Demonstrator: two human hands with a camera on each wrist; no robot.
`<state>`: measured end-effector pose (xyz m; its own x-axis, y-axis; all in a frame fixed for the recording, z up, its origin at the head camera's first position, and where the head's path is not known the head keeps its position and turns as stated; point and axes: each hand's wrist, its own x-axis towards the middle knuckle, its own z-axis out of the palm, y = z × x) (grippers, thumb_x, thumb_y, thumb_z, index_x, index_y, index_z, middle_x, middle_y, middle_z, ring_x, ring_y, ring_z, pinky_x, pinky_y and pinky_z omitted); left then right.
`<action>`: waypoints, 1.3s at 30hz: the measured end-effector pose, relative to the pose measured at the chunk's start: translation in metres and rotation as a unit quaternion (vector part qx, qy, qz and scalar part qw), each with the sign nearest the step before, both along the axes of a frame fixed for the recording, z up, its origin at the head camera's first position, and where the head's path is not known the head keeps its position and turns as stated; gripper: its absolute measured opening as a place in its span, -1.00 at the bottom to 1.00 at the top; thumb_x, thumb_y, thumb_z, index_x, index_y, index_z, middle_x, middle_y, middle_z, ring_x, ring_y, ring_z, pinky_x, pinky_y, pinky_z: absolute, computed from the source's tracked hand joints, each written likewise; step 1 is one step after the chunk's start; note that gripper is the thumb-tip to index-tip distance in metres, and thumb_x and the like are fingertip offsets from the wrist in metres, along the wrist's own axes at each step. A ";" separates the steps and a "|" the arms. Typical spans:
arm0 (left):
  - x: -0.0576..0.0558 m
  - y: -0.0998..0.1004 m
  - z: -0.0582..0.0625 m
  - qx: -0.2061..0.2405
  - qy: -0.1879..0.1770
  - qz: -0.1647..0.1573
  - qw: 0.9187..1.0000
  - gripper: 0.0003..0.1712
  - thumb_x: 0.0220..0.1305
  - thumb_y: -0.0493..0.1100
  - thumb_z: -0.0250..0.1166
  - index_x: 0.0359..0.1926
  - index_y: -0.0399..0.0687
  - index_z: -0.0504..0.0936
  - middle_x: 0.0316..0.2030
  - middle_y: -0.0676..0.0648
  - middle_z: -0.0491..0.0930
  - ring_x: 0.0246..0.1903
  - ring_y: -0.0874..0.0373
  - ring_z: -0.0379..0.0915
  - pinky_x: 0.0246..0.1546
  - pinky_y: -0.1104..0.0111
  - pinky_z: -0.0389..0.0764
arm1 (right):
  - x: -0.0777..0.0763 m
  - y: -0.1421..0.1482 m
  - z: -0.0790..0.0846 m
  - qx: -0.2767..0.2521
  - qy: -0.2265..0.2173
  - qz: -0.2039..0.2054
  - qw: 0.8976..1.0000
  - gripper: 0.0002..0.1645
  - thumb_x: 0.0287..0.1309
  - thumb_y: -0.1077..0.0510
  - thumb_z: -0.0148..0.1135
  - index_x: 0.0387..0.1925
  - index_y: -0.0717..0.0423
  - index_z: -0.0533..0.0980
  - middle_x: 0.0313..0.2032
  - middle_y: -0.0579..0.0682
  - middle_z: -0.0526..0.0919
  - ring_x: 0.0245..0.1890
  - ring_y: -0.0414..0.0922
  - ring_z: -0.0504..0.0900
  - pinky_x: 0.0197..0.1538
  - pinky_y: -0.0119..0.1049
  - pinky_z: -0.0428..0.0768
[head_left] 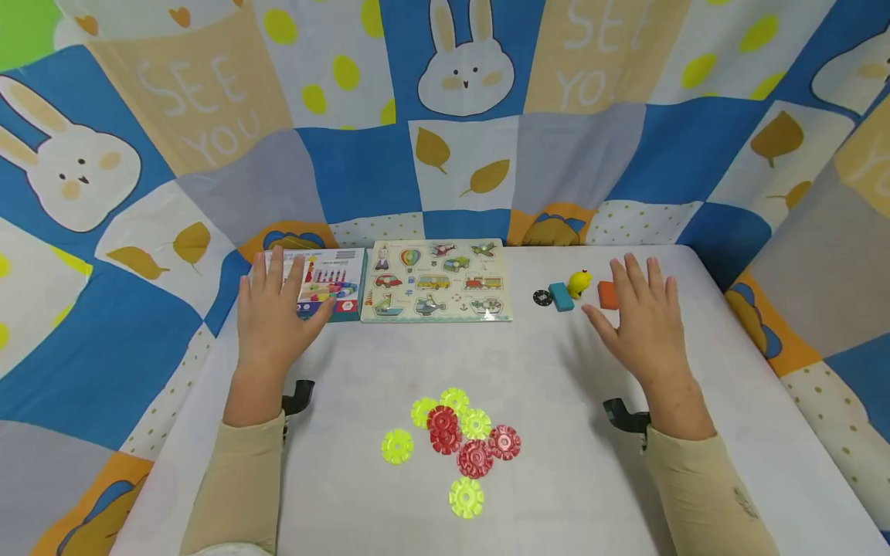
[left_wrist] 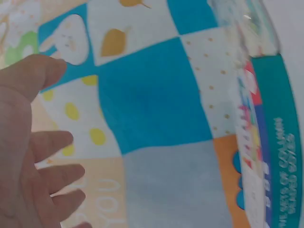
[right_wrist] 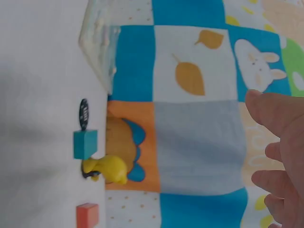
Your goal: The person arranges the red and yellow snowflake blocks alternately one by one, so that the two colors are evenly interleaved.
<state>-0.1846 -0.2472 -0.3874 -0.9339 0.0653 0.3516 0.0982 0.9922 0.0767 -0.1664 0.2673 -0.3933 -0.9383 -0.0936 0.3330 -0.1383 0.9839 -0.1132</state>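
My left hand (head_left: 276, 320) is raised over the left side of the table, fingers spread, holding nothing. It partly hides a boxed toy (head_left: 348, 278) in the head view. On the right, my right hand (head_left: 647, 328) hovers with fingers spread and nothing in its grip. Nearest to it are an orange block (head_left: 608, 295), a yellow chick figure (head_left: 579, 283), a teal block (head_left: 561, 296) and a black round chip (head_left: 542, 297). Between the forearms lie several yellow-green notched discs (head_left: 397, 446) and several red notched discs (head_left: 476, 459), some overlapping.
A wooden puzzle board (head_left: 436, 281) with vehicle pictures lies at the back, beside the boxed toy. The white table (head_left: 556, 494) is bordered by a patterned cloth (head_left: 361, 174) hanging behind and at both sides. Dark wrist mounts (head_left: 299, 397) stick out inward from both wrists.
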 end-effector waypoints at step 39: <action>0.036 0.085 -0.010 0.283 -0.232 -0.406 0.838 -0.32 0.08 0.10 0.39 0.25 0.34 0.41 0.19 0.25 0.36 0.19 0.27 0.23 0.12 0.18 0.40 | 0.048 -0.077 0.008 -0.216 -0.111 0.277 0.930 -0.05 0.04 -0.24 0.30 0.41 -0.27 0.11 0.35 -0.24 0.21 0.34 -0.16 0.17 0.20 0.02 0.35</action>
